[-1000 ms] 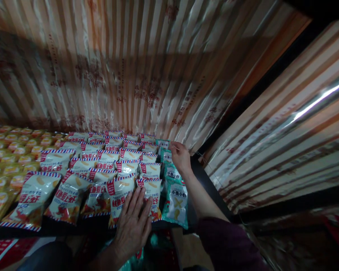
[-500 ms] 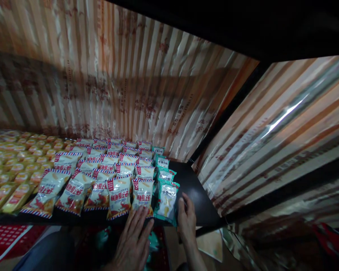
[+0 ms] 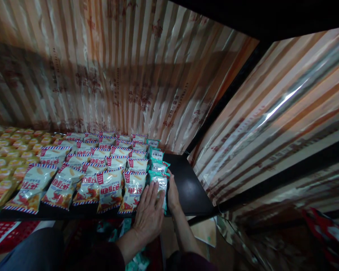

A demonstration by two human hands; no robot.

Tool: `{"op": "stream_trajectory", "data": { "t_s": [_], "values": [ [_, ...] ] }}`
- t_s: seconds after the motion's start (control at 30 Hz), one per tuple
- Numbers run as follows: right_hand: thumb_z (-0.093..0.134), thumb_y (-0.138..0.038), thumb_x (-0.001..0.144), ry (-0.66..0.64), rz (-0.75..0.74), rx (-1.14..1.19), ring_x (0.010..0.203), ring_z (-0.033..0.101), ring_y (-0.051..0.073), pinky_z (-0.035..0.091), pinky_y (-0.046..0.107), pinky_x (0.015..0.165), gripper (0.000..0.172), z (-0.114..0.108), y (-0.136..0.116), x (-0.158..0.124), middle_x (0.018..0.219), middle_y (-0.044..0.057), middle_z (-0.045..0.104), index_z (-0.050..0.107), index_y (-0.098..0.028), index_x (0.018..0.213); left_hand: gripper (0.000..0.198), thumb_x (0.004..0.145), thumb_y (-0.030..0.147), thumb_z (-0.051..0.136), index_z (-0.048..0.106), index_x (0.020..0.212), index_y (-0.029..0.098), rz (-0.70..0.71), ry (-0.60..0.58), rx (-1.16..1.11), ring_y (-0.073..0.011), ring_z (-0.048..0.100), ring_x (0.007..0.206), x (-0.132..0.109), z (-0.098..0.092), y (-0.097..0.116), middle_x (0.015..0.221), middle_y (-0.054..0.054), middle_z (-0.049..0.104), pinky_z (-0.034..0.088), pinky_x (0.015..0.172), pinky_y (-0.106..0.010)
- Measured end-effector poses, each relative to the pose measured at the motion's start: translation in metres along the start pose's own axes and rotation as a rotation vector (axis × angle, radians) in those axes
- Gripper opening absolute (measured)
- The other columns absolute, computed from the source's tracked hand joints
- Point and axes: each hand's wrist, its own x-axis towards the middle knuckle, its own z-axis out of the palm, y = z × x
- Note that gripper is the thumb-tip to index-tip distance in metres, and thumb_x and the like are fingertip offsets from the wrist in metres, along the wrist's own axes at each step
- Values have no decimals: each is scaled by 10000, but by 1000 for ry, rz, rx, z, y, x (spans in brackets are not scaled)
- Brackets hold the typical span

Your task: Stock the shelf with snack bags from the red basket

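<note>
My left hand [image 3: 150, 214] lies flat with fingers spread on the front teal snack packet [image 3: 159, 182], at the near edge of a black shelf [image 3: 190, 188]. My right hand [image 3: 172, 192] presses edge-on against the right side of that same packet, fingers together and straight. The teal packets form a single row running back to the wall [image 3: 155, 154]. To their left lie several rows of white packets with red and blue striped edges [image 3: 110, 190].
Yellow-orange packets [image 3: 5, 158] fill the shelf's left part. Striped shiny foil [image 3: 124, 71] lines the back wall and the right side panel [image 3: 271, 124]. Bare black shelf lies right of the teal row. Below the shelf are teal packets [image 3: 135, 259] and a red box [image 3: 0, 233].
My right hand came back from the far end of the teal row to the front packet's right side. My left hand slid right from a white packet onto the teal one.
</note>
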Motion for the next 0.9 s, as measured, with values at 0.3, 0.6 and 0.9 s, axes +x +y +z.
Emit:
{"op": "stream_trajectory", "data": {
  "t_s": [0.3, 0.6, 0.9],
  "values": [
    [423, -688, 822, 0, 43, 226, 1323, 418, 216, 276, 387, 1128, 694, 15, 12, 8, 1415, 35, 493, 477, -249, 1357, 502, 872, 289, 482, 444, 1348, 135, 50, -112, 101, -292, 257, 1408, -2, 11, -14, 1485, -151, 368, 179, 1146, -442],
    [373, -730, 813, 23, 76, 274, 1382, 338, 216, 227, 401, 1154, 749, 15, 16, 59, 1473, 34, 411, 480, -228, 1358, 541, 864, 317, 492, 424, 1374, 148, 137, -79, 130, -304, 259, 1405, -3, 12, -17, 1473, -130, 395, 131, 1149, -461],
    [397, -673, 852, -226, 176, 462, 1237, 526, 222, 335, 436, 1096, 605, 31, 12, 74, 1294, -22, 608, 474, -337, 1349, 546, 860, 365, 511, 457, 1357, 145, 137, -52, 145, -315, 264, 1399, 0, 19, -23, 1459, -129, 418, 103, 1154, -462]
  ]
}}
